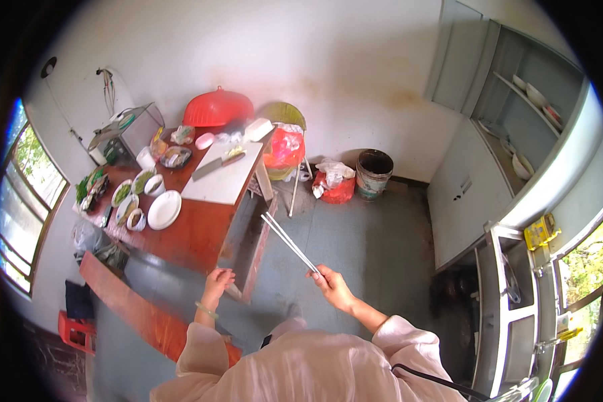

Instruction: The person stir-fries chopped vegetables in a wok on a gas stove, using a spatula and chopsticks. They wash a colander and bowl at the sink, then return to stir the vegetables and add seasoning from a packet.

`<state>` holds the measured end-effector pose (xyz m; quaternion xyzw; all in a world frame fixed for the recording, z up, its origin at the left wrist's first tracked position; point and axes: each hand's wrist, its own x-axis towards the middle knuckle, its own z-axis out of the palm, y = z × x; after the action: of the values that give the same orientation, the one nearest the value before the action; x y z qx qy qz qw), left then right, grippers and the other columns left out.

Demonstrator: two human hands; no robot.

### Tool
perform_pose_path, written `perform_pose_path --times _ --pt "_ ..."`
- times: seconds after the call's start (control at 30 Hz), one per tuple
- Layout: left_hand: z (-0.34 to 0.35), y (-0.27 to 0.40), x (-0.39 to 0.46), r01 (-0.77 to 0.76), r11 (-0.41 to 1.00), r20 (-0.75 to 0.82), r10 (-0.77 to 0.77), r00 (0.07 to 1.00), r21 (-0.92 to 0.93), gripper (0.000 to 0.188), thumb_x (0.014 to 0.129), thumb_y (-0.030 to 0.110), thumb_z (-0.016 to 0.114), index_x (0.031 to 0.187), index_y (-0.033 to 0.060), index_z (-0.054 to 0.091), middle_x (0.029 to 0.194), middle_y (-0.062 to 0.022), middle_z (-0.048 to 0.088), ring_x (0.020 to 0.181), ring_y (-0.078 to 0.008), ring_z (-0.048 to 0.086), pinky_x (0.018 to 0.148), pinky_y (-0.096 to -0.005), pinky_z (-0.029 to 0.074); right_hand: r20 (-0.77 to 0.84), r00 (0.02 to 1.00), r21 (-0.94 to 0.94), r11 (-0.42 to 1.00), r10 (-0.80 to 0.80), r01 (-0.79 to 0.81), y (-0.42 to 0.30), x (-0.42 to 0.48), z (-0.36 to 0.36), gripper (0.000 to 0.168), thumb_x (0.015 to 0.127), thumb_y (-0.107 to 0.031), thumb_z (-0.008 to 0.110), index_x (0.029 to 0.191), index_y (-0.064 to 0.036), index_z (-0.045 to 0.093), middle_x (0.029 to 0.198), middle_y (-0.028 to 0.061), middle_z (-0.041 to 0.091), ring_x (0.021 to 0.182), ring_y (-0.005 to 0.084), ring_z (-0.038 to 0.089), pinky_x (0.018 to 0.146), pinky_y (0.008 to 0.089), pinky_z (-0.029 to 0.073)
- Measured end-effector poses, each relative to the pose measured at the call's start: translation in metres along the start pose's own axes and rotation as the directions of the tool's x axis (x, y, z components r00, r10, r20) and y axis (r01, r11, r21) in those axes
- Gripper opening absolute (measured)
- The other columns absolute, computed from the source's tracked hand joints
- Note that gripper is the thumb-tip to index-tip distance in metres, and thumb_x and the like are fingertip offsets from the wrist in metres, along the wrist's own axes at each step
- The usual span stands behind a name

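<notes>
A pair of pale chopsticks [289,241] is gripped by my right hand [330,286], their tips slightly apart and angled up to the left over the floor. Near the front corner of the wooden table, my left hand [220,283] hangs in the air with loosely bent fingers and nothing visible in it. On the table [196,241] sit stacked white plates [164,210] and several small bowls of chopped greens and seasonings, among them a white bowl [155,186]. A kitchen knife [216,166] lies across a white cutting board [196,191], beside chopped pale pieces [235,151].
A wooden bench [135,306] runs along the table's near side. A chair with a red bag [284,148], another red bag [335,188] and a bucket [374,173] stand by the wall. A grey cabinet [465,191] and a metal rack [522,311] line the right side.
</notes>
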<state>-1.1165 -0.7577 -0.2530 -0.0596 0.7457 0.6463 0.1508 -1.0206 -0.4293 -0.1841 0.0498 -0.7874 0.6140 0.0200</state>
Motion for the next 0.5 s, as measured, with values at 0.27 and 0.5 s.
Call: perform_pose_path --times 0.27,0.5 --pt "-0.003 0.075 0.230 -0.016 0.988 0.005 0.015 1.000 0.154 0.022 0.082 0.023 0.053 0.097 0.0059 0.055 0.086 -0.0031 0.060 0.072 -0.0095 0.055 0.060 -0.0228 0.041 -0.063 0.998 -0.078 0.997 0.005 -0.010 0.001 0.148 -0.028 0.014 0.087 -0.016 0.046 0.092 -0.007 0.056 0.063 0.0094 0.047 0.055 0.0169 0.043 0.055 0.0292 0.040" --pt "0.020 0.084 0.428 0.146 0.978 -0.204 -0.175 0.963 -0.149 0.033 0.080 0.027 0.056 0.095 -0.0013 0.050 0.082 -0.0105 0.057 0.060 -0.0171 0.057 0.051 -0.0286 0.050 -0.090 0.996 -0.077 0.997 0.020 -0.027 0.070 0.268 -0.083 0.014 0.087 -0.012 0.045 0.090 -0.003 0.055 0.062 0.0052 0.045 0.057 0.0108 0.041 0.055 0.0251 0.039"
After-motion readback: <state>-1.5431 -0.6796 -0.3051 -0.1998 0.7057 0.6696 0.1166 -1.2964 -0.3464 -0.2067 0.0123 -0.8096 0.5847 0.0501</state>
